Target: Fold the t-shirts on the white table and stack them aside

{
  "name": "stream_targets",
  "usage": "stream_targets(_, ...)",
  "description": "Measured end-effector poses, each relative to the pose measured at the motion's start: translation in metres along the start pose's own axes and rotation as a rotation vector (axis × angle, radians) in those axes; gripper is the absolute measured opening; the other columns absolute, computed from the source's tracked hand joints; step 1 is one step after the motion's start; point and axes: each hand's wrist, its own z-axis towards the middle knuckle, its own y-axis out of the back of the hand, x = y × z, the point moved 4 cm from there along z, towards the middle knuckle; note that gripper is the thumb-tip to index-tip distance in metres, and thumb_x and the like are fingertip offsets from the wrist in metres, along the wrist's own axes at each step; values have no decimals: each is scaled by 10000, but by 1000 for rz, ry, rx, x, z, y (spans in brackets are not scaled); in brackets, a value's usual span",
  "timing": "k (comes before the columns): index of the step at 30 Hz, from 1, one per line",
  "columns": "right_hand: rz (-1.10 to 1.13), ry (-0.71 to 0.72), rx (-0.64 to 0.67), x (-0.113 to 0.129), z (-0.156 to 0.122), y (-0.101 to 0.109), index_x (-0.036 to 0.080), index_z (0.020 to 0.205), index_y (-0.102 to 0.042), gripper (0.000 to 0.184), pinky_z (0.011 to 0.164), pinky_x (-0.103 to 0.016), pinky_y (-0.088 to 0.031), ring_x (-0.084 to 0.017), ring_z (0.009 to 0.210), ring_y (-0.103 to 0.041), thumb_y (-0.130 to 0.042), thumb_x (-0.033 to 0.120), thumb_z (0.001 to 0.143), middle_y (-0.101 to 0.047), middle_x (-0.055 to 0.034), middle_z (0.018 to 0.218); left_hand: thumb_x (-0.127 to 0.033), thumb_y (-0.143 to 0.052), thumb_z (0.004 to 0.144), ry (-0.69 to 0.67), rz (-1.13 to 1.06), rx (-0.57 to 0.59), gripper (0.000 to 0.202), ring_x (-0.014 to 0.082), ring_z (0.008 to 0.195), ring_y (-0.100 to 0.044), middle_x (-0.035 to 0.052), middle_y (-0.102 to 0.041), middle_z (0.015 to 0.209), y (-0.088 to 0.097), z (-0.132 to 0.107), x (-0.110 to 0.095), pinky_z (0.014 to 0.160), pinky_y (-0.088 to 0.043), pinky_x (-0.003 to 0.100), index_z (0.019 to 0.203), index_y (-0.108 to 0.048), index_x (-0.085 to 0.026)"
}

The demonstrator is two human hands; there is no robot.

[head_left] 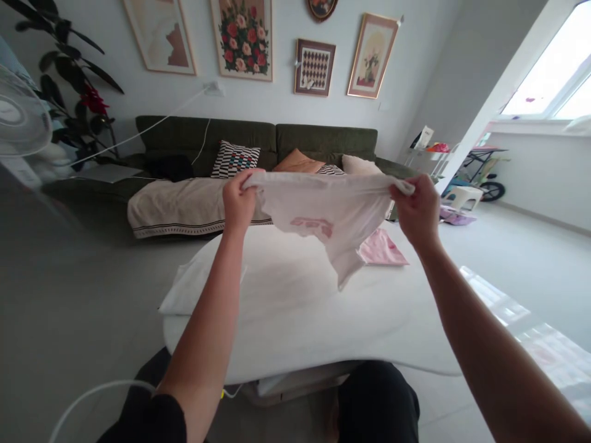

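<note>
A person is holding a thin white garment (295,200) in the air over the white worktop (286,338), and both grips are being clamped on it: the left grip (240,200) is pinching one upper corner, and the right grip (418,206) is squeezing the bunched fabric at the other. The grips are standing well apart, probably so that the upper edge is being pulled nearly straight while the rest is hanging by its own weight. One lower part is hanging longer, and the pink print (314,224) is showing on the front, but its shape is not being readable. A pink cloth (383,248) is lying on the worktop behind the garment, on the right, and the garment is hiding a part of it. A white cloth (184,289) is lying at the left edge, where the left forearm (217,283) is passing in front of it. Beyond the worktop, a green sofa (323,138) is carrying a beige blanket (180,206) and several cushions (235,160); a fan (21,114) is standing far left, apart from the arms.
</note>
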Motion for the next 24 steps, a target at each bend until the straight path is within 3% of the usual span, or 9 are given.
stream_targets(2,-81,-27,-98,-11,-43,2,220,877,-443,137,699,-247,-406,-122,841,-511,-520,276,778,-564,-43,983,-114,-387,696,27,29,23,326,141,912,-542,12,-625,940,10,-43,-1,828,-419,245,939,-604,-142)
stream_targets(5,-237,-164,5,-49,-127,-15,199,909,-462,192,691,-263,-422,-161,841,-535,-511,191,724,-569,-55,984,-55,-379,637,130,169,115,373,165,967,-515,21,-615,961,11,-135,22,854,-412,269,888,-626,-179)
stream_targets(8,-378,-325,295,-98,-213,-43,188,1039,-461,428,737,-257,-412,-156,852,-537,-390,42,643,-546,-53,963,13,-372,590,241,293,531,464,148,944,-522,17,-617,960,-11,-229,63,876,-391,263,905,-632,-205)
stream_targets(11,-501,-406,662,-130,-277,-60,210,986,-522,501,731,-238,-402,-155,902,-524,-350,7,561,-508,-48,1009,23,-389,607,292,457,898,421,158,915,-538,28,-630,906,-21,-289,92,855,-380,278,852,-646,-203)
stream_targets(15,-600,-486,871,-141,-305,-41,209,911,-553,414,682,-240,-401,-164,860,-533,-407,48,558,-514,-42,973,-87,-485,671,274,560,1198,299,192,968,-536,29,-623,946,-4,-302,92,898,-331,336,892,-633,-224)
stream_targets(18,-391,-594,1114,-149,-299,-20,244,968,-572,429,652,-230,-413,-143,760,-559,-539,131,556,-562,-16,947,-344,-615,636,368,500,1397,339,226,950,-552,34,-613,1002,2,-291,89,842,-383,330,955,-620,-230)
stream_targets(20,-262,-684,1175,-161,-282,-12,234,965,-593,359,618,-225,-422,-134,686,-573,-573,232,607,-609,-10,865,-440,-548,693,407,473,1349,372,209,929,-563,48,-617,1005,-15,-276,94,818,-406,301,976,-616,-208)
stream_targets(22,-319,-715,1033,-182,-253,-12,193,880,-622,236,632,-236,-427,-139,664,-583,-485,284,709,-634,-20,774,-407,-402,804,350,481,1144,379,184,987,-541,70,-600,1064,-48,-258,104,867,-384,282,1043,-589,-181)
stream_targets(24,-466,-690,821,-204,-220,-21,164,816,-626,270,701,-257,-423,-159,739,-593,-374,248,769,-647,-51,786,-354,-322,849,273,551,947,414,189,1123,-452,98,-523,1202,-85,-245,120,949,-323,307,1159,-518,-163)
